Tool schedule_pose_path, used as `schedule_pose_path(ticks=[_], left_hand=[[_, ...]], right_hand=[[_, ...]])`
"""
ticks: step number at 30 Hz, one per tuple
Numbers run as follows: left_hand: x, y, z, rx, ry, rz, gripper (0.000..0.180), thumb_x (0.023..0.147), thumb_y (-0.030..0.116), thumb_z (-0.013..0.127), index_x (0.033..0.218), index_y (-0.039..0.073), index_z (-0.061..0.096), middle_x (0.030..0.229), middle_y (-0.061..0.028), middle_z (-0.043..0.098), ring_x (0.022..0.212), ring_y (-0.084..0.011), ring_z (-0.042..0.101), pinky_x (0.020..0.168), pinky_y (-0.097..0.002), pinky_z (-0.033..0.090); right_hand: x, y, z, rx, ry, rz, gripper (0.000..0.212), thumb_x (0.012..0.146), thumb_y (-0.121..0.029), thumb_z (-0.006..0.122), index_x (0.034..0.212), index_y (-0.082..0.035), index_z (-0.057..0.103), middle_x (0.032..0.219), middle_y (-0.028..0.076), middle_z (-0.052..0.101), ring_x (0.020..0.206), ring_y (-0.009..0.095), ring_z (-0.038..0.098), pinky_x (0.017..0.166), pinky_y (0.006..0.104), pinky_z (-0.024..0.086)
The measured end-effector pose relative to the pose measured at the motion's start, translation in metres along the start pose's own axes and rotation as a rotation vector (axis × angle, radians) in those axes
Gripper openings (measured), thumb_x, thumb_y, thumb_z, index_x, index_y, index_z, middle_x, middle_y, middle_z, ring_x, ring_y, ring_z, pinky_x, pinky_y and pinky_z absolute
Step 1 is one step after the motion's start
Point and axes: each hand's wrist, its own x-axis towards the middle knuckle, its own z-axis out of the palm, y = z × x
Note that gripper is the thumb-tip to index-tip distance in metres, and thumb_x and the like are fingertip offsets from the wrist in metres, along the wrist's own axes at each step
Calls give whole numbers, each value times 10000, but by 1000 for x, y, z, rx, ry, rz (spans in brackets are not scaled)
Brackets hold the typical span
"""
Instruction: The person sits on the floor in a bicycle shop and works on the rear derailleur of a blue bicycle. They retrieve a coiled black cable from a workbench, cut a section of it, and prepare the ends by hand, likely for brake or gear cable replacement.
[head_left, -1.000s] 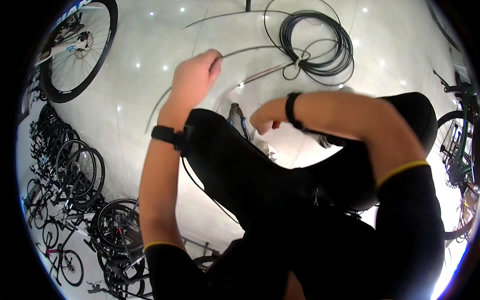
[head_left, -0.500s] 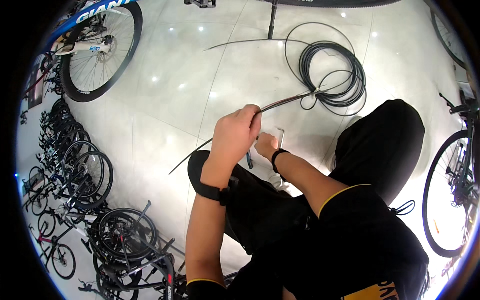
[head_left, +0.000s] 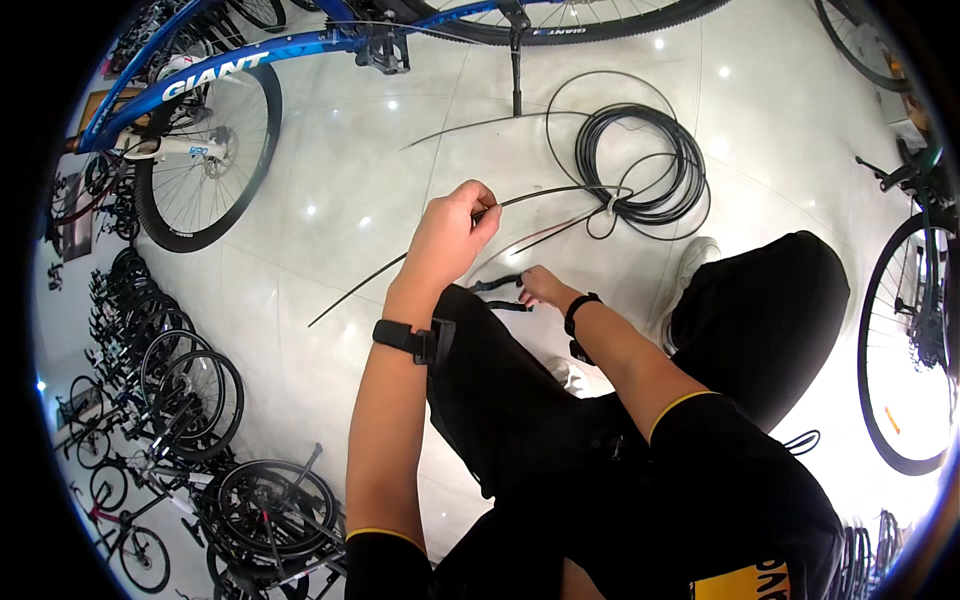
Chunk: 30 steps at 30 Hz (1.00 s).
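My left hand (head_left: 452,235) pinches a black cable (head_left: 365,284) between thumb and fingers. One end of the cable points down to the left; the other runs right to a coil of black cable (head_left: 688,172) on the floor, bound with a pale tie (head_left: 612,203). Lower and to the right, my right hand (head_left: 543,287) is closed on a plier-like tool (head_left: 499,283) with two dark, spread handles. The tool's head is hard to make out, and it looks apart from the cable. Shorter cable ends (head_left: 560,231) stick out of the coil below the held strand.
A blue bicycle (head_left: 270,50) stands across the far side, its kickstand (head_left: 517,75) reaching down near the coil. Many bicycles (head_left: 190,390) line the left. Another bicycle wheel (head_left: 905,340) is at the right. My bent knee (head_left: 770,310) is right of my hands.
My left hand has shifted slightly up and left along with the cable, which has parted from the other strands. The right hand's tool now shows with its handles spread. My view has tilted upward.
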Motion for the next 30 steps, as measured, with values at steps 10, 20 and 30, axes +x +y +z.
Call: schedule_pose_path(ticks=[10,20,30], left_hand=[[-10,-2,10,-95,16,-72,127,880,78,651,924,-32,605,770,-94,671,681,-130,598,643,-261,488],[-13,-5,6,-44,-7,-73,127,861,95,651,908,-16,610,751,-122,678,631,-187,599,614,-283,476],[22,4,-9,-142,-82,-52,156,863,112,650,902,-35,617,753,-116,673,641,-190,607,612,-308,483]], right_hand=[[38,6,74,-1555,462,-653,406,892,-204,524,1276,-72,526,1248,121,546,1193,341,480,953,534,387],[-12,-24,37,-1457,103,-367,354,771,-221,692,1067,-53,594,1031,114,652,1004,281,626,835,406,483],[-178,-142,-87,-858,100,-265,386,779,-315,612,913,47,620,814,209,663,781,369,643,733,433,508]])
